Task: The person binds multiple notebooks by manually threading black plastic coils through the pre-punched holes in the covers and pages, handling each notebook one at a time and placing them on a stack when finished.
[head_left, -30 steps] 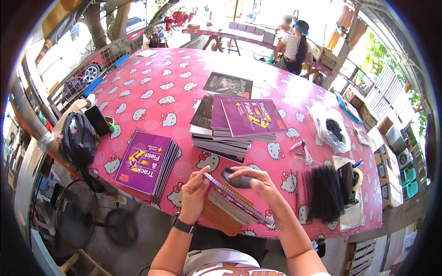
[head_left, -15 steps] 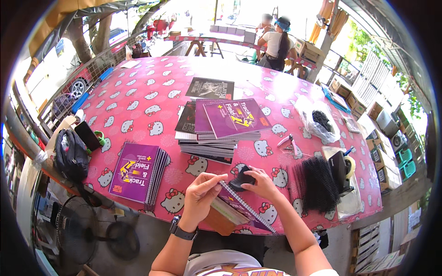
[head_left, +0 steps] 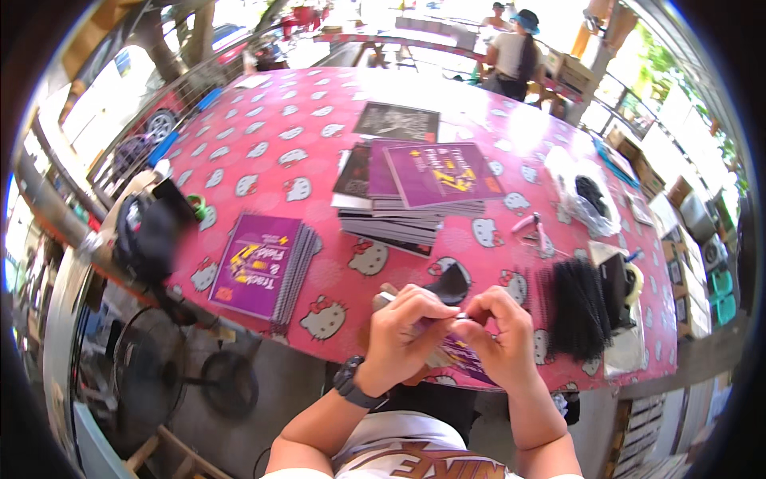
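Observation:
My left hand (head_left: 405, 331) is closed on a purple spiral notebook (head_left: 465, 357), held tilted at the table's near edge. My right hand (head_left: 504, 335) pinches at the notebook's bound edge, its fingertips almost meeting the left ones. A small whitish bit shows between them, too small to make out. The hands hide most of the notebook. Just beyond them a black, smooth, rounded object (head_left: 450, 283) lies on the table, touched by neither hand. Further off is a stack of spiral notebooks, with a purple one (head_left: 439, 177) on top.
More purple notebooks (head_left: 259, 267) are stacked at left, beside a dark bag (head_left: 144, 239). Pink-handled pliers (head_left: 531, 231), black plastic coils (head_left: 576, 311), a tape roll (head_left: 633, 285) and a clear bag (head_left: 586, 195) lie at right. Two people are at a far table (head_left: 399, 40).
My right hand has let go of the black object and come to the notebook's bound edge beside my left hand. The whole view has shifted a little.

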{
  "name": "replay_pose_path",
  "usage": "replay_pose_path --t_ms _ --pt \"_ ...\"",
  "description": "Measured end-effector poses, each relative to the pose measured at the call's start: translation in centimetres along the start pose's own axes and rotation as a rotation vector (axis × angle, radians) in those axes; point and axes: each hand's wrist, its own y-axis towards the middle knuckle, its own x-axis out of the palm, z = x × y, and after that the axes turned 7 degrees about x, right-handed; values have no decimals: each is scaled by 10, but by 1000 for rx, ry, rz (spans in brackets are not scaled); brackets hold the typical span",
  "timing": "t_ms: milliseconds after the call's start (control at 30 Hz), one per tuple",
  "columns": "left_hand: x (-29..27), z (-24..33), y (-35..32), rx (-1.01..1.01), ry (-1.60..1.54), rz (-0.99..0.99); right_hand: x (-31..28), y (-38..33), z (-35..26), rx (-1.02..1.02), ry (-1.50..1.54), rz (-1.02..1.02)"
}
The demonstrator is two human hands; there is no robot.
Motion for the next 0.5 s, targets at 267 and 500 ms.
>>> replay_pose_path --t_ms 267,500 --pt "-8 3 -10 -208 48 -23 12 -1 -8 -157 -130 41" --pt "-144 -18 -9 -186 581 799 -55 3 37 82 174 283"
